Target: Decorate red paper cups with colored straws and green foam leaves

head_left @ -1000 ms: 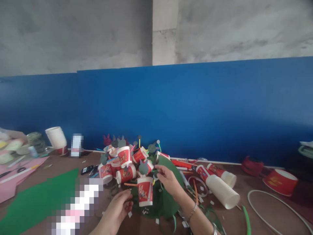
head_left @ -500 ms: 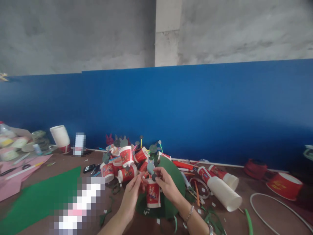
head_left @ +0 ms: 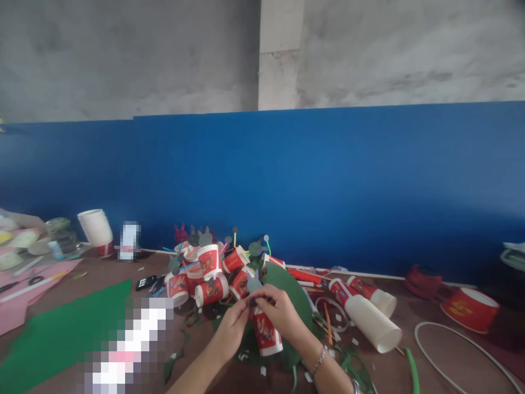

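A red and white paper cup [head_left: 268, 335] with a printed picture hangs tilted below my two hands, over a dark green round sheet [head_left: 296, 298]. A grey paper cutout with pointed ears [head_left: 254, 284] stands up above its rim. My left hand [head_left: 232, 330] is closed, its fingertips pinched at the cup's rim. My right hand [head_left: 283, 316] curls over the rim from the other side, thumb and fingers pressed on a small dark disc [head_left: 252, 301]. The fingertips of both hands meet there and partly hide the disc and rim.
Similar cups [head_left: 211, 290] with cutouts and straws lie heaped behind my hands. Stacked white cups [head_left: 373, 323] lie to the right, near a red tub [head_left: 470, 310] and a white hoop [head_left: 416, 334]. Green sheet [head_left: 77, 323] and pink sheet [head_left: 36, 293] lie left; a blue panel [head_left: 320, 186] stands behind.
My hands have come together at the cup's rim, and the right fingers now cover most of the dark disc. The cup has tilted, its base swinging to the right.
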Available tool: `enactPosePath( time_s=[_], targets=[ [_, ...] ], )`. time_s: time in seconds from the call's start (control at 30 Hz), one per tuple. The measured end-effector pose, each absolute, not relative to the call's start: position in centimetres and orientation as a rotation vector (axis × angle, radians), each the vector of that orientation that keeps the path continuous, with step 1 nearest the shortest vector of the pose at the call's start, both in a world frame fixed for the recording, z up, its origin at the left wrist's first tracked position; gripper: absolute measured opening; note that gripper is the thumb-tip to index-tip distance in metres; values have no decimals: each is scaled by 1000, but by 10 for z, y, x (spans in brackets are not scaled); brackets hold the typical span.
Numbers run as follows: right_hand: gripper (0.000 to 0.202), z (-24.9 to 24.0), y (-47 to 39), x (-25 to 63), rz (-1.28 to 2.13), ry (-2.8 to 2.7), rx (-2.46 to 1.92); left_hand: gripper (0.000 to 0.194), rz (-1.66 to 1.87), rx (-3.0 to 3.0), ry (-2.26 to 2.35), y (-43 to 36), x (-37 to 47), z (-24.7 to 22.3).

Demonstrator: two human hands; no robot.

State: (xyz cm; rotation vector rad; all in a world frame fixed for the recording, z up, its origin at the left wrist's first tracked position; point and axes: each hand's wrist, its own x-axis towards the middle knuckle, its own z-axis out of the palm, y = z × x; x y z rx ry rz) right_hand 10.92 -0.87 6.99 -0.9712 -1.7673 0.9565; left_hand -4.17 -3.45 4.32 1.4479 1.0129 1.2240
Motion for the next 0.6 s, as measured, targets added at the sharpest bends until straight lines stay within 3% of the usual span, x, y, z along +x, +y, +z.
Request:
enactPosePath(
  time_s=[0.6],
  targets=[
    [28,62,-10,105,778,-1845,-999,24,1223,1453,1040,-37,-36,45]
  ],
)
